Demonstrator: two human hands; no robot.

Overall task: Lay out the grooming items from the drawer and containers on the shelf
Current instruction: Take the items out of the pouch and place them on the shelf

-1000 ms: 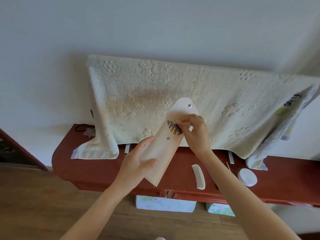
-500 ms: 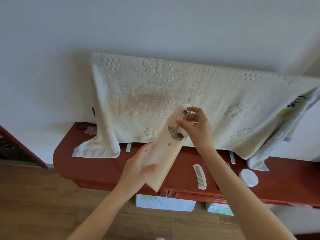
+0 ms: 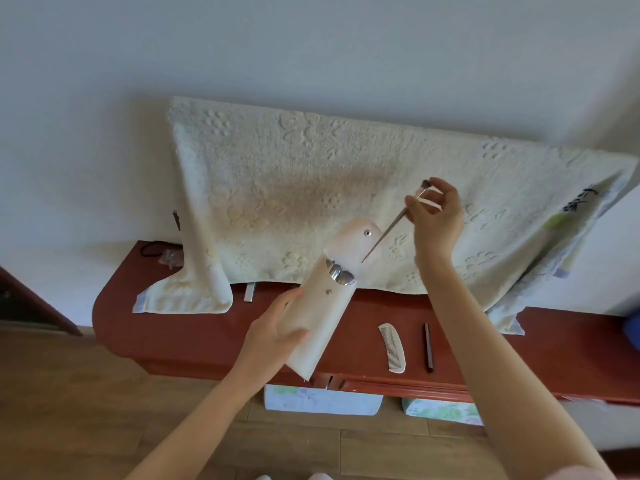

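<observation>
Cream-coloured pouch (image 3: pixel 318 313) is held tilted above the red-brown shelf (image 3: pixel 194 327), its open mouth up and away from the person, flap (image 3: pixel 356 244) folded back with a metal snap showing. The left hand (image 3: pixel 273 337) grips the pouch's lower half: thumb across the front face, the other fingers curled round behind and mostly hidden. Several metal tool ends (image 3: pixel 337 273) show inside the mouth, above the thumb.

The right hand (image 3: pixel 438 216) is raised above and to the right of the pouch, clear of it. Its thumb and forefinger pinch a thin metal tool (image 3: pixel 391 228) near the upper end; the remaining fingers are loosely curled. The tool slants down to the left from the fingertips, its pointed lower tip close beside the flap; whether the tip touches the flap cannot be told.

On the shelf, below the right forearm, lie a white comb (image 3: pixel 393 348) and, just beside it on the right, a dark thin stick (image 3: pixel 428 346); the two are apart. A small flat metal piece (image 3: pixel 250 292) lies at the towel's lower edge, beyond the left fingers.

A pale embossed towel (image 3: pixel 311 188) hangs against the wall behind both hands, its left corner resting on the shelf. A black cord (image 3: pixel 152 247) lies at the shelf's far left end. Printed boxes (image 3: pixel 322 400) stand on the wooden floor under the shelf front.
</observation>
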